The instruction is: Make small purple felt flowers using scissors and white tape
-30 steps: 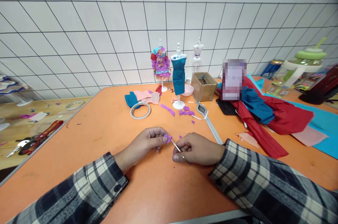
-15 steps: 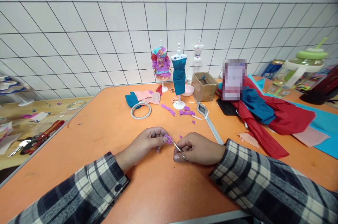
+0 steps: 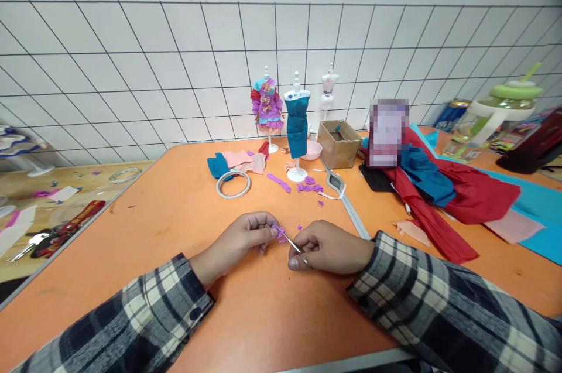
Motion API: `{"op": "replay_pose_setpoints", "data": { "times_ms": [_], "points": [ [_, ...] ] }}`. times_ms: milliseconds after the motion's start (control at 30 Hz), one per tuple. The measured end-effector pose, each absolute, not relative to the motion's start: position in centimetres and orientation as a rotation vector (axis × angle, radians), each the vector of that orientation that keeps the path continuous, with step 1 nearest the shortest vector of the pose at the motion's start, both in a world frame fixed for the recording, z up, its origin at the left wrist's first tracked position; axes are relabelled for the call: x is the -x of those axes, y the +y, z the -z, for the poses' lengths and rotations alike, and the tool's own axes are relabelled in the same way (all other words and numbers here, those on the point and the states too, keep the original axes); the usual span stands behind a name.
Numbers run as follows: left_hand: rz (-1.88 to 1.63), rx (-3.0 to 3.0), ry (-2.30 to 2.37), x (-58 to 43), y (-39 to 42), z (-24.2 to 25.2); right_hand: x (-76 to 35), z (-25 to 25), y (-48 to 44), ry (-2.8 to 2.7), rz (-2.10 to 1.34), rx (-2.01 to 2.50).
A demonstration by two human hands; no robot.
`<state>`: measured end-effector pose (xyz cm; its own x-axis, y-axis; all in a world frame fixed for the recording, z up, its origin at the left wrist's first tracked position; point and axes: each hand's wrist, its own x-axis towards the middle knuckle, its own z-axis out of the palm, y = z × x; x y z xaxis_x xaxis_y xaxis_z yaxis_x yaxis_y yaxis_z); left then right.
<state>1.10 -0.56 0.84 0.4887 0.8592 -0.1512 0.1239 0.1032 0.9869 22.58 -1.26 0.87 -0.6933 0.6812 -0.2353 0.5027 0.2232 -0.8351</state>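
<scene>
Between the thumb and fingers of my left hand [image 3: 252, 233] is pinched a small crinkled purple piece [image 3: 279, 233], paper or thin cloth. My right hand [image 3: 327, 248] is closed around the handles of small metal scissors [image 3: 295, 244], whose tips reach the purple piece. Whether the blades are apart cannot be made out. Beyond my hands lie more purple scraps [image 3: 309, 188] and a purple strip [image 3: 278, 182]. A small white dress form wrapped in teal material [image 3: 297, 127] stands behind them, beside another form in a ruffled purple dress [image 3: 267, 106].
A roll of tape [image 3: 233, 195] and pink and teal pieces [image 3: 237, 159] lie left of centre. A cardboard box [image 3: 339, 147], a pink bowl [image 3: 311, 151] and a bare form [image 3: 328, 89] stand behind. To the right are a phone [image 3: 388, 133], red material [image 3: 476, 194] and a bottle [image 3: 492, 121].
The view has shifted very slightly. My hands stay in nearly the same place, the scissors still at the purple piece, which sits a little differently at the tips.
</scene>
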Motion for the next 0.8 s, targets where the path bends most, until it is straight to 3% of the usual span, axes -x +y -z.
{"op": "replay_pose_setpoints", "data": {
  "times_ms": [800],
  "points": [
    [-0.665,-1.414,0.96,-1.18,-0.65,-1.03,-22.7,-0.55,-1.23,-2.314,-1.496,1.094]
  ]
}}
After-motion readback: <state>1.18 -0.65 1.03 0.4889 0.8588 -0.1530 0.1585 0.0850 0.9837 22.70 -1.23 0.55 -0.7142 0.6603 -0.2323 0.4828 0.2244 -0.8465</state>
